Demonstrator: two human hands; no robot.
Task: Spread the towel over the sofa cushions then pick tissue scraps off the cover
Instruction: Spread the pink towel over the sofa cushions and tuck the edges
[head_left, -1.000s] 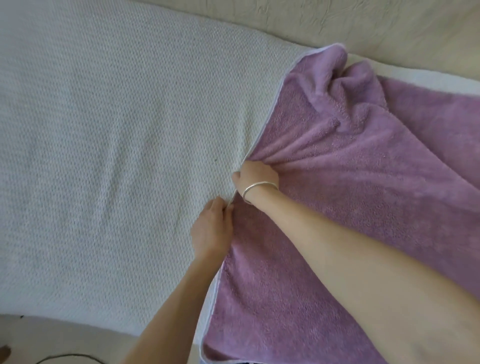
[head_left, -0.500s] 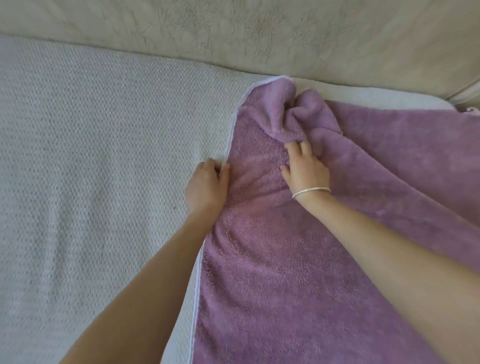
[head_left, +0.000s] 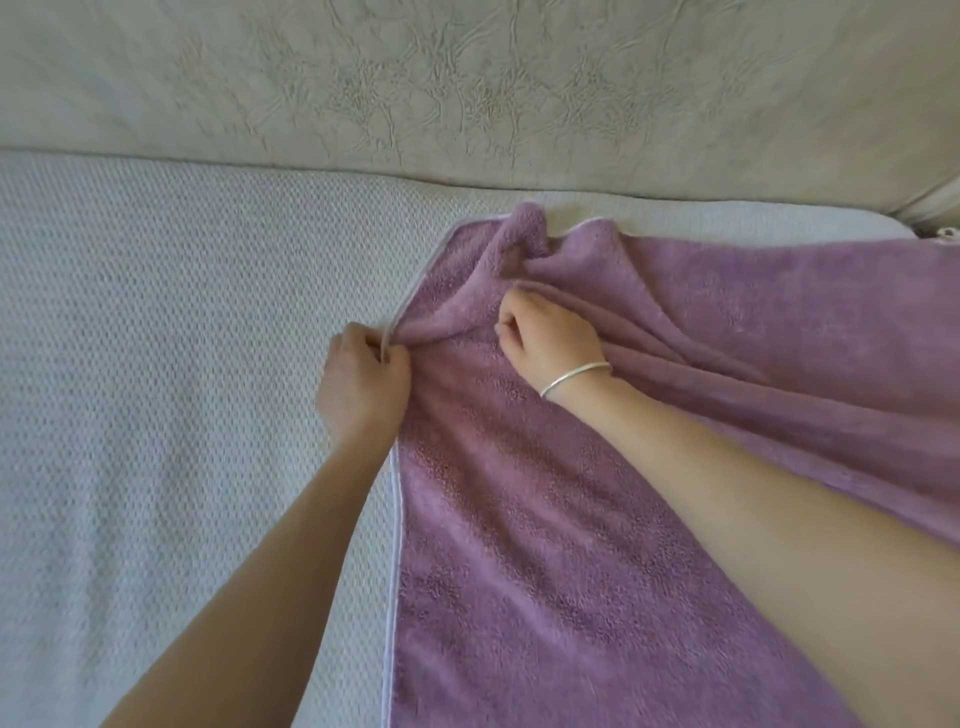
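Since a moment ago the right hand (head_left: 550, 338) has curled from flat, outstretched fingers into a loose fist on the purple towel (head_left: 597, 519), gathering a ridge of pile under its knuckles, and the left hand (head_left: 361, 384) has gone from resting at the hem to pinching it. The left thumb and fingers are closed tight on the towel's pale piped edge (head_left: 393, 519), which lifts a little between them; the right fingers are bent inward and bunch the cloth, though how much they have hold of is hidden under the hand. A silver bangle (head_left: 574, 378) sits on the right wrist. The towel lies over the right part of the seat, its left edge running straight down toward the viewer, while its far corner (head_left: 524, 228) is still rucked up in folds just short of the backrest. To the left, the white textured cover (head_left: 182, 389) on the cushions lies bare and fairly smooth. Behind it runs the sofa back (head_left: 467, 88), cream with an embossed flower pattern. Both forearms cross the near part of the towel, and the right one hides a good deal of the cloth at lower right.
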